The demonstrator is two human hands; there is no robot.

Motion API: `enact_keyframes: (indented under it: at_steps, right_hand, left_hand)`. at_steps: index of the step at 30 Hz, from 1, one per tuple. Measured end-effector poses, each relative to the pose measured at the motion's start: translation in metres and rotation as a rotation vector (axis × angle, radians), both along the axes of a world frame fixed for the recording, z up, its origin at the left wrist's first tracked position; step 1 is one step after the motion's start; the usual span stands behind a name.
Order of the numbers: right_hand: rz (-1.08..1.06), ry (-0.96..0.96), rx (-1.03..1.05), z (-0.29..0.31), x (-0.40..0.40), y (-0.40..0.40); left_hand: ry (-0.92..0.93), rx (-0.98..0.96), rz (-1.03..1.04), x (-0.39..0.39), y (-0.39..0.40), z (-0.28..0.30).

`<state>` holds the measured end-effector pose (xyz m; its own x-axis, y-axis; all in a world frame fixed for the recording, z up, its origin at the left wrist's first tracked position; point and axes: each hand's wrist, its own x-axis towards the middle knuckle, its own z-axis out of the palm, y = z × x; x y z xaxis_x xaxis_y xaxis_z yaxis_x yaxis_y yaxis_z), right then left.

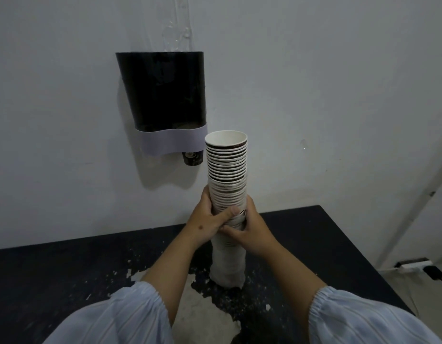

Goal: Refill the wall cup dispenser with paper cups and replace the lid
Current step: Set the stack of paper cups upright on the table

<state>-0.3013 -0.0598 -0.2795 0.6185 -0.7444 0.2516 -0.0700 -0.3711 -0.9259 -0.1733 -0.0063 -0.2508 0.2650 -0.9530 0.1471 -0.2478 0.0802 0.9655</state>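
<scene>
While both hands (233,225) clasp the upright cup stack (226,170), the dispenser (162,95) hangs up-left, nearer the left hand (210,217).

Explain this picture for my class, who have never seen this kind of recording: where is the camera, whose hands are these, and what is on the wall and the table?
There is only one picture, taken by a wide-angle camera worn on a person's head, looking forward and down. No machine is involved; the two bare hands and pale blue sleeves belong to the wearer. The left hand and right hand both grip a tall stack of white-rimmed paper cups around its middle. The stack's upper part is bare; its lower part sits in a thin plastic wrapper pushed down, its foot on the black table with chipped paint. On the white wall hangs a black tapered cup dispenser with a pale band; one dark cup bottom pokes out below. No lid is visible. A power strip lies lower right.
</scene>
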Motion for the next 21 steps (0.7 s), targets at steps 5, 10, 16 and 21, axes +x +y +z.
enact_keyframes:
  at_steps: [5,10,16,21]
  right_hand:
    - [-0.018,-0.004,0.057,-0.013,0.002,-0.002]
    - [-0.04,0.002,0.113,-0.029,0.004,-0.001]
    - [-0.046,0.046,0.15,-0.047,-0.002,0.005]
    - [0.051,0.094,0.135,-0.041,-0.009,0.0]
  left_hand:
    - [0.031,0.037,0.011,-0.002,-0.001,-0.016]
    - [0.061,0.088,-0.008,0.001,0.0,-0.034]
    - [0.037,0.167,-0.035,-0.001,0.01,-0.057]
    - [-0.025,0.234,-0.073,0.006,0.013,-0.055]
